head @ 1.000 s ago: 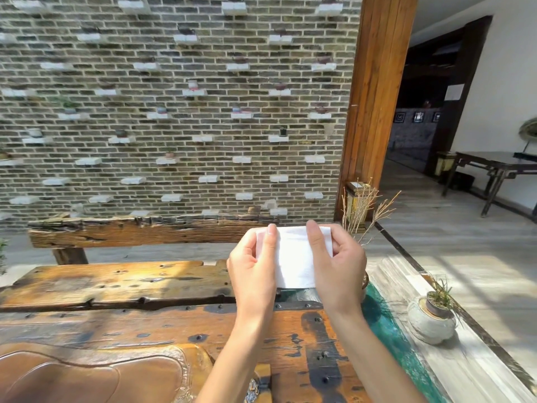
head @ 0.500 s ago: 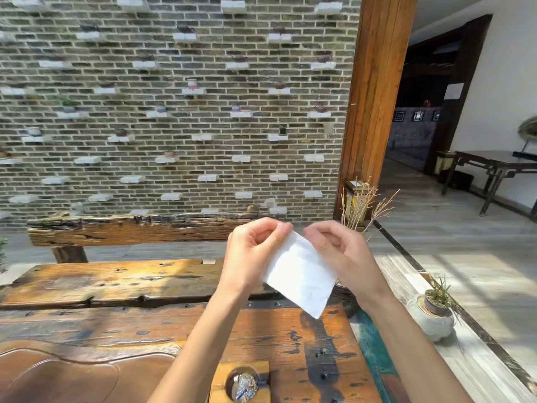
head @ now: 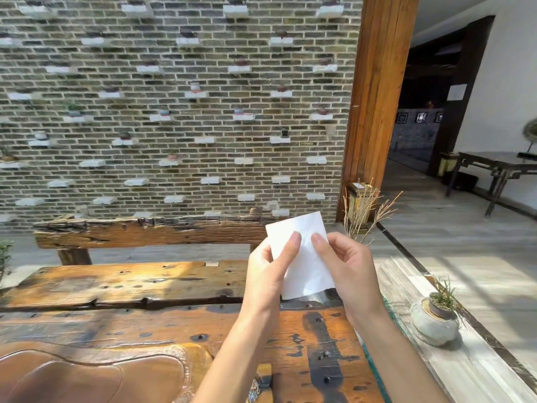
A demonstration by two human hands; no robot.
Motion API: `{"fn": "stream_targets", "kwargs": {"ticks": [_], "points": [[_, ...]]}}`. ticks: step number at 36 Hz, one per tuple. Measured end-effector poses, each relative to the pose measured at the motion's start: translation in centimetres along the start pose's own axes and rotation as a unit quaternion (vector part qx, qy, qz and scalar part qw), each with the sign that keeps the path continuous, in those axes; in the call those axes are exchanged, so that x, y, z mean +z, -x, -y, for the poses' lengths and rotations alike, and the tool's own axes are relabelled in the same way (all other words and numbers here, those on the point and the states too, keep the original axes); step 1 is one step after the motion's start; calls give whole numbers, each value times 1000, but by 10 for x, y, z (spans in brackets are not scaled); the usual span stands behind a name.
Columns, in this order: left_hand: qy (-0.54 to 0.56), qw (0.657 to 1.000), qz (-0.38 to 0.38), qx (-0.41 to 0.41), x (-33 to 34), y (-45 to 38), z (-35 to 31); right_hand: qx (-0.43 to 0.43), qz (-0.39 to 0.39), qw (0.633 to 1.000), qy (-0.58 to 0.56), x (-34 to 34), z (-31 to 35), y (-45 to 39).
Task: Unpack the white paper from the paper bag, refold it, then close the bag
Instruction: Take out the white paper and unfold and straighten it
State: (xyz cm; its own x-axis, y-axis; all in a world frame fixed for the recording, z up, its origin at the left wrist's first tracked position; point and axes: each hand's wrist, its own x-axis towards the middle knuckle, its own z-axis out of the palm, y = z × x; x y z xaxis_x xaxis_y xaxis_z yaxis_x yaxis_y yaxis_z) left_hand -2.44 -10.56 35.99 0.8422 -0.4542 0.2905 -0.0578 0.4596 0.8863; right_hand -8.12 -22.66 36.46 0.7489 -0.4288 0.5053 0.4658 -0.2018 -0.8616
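While we hold the paper (head: 302, 257) upright above the table (head: 116, 286), left hand (head: 268, 274) and right hand (head: 345, 266) each pinch it, thumbs in front and fingers behind, likely to square it for refolding. Count: 1 paper, 2 hands, 1 table; 0 bags in view.

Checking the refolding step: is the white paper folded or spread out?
Folded: the white paper is a compact rectangle pinched between left hand and right hand.

fingers (head: 263, 269) hidden behind white paper (head: 302, 257) (mostly).
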Motion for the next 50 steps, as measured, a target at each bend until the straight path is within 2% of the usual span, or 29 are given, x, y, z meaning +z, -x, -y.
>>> {"fn": "stream_targets", "kwargs": {"ticks": [3,8,14,20,29,37,42,47,50], "points": [[-64,993,-75,59,7,-2,10,6,-11,1000,-6,2,-3,4],[-142,979,-98,112,13,-4,13,26,-6,1000,11,2,-2,3],[-246,942,-149,170,22,-4,15,-28,-115,979,167,11,-2,-5],[-255,928,-198,187,28,-4,16,-89,-181,957,209,20,-6,-3],[-222,928,-205,219,25,-3,13,-108,-179,955,209,19,-8,-2],[-175,944,-195,202,25,-2,15,-92,-183,969,139,22,-8,-1],[-140,958,-174,178,22,-2,16,-57,-171,982,55,22,-8,3],[-130,984,-79,90,7,-7,11,58,-32,994,-87,6,-11,2],[-178,983,-7,41,-1,-9,4,62,18,996,-64,-5,-13,0]]}}
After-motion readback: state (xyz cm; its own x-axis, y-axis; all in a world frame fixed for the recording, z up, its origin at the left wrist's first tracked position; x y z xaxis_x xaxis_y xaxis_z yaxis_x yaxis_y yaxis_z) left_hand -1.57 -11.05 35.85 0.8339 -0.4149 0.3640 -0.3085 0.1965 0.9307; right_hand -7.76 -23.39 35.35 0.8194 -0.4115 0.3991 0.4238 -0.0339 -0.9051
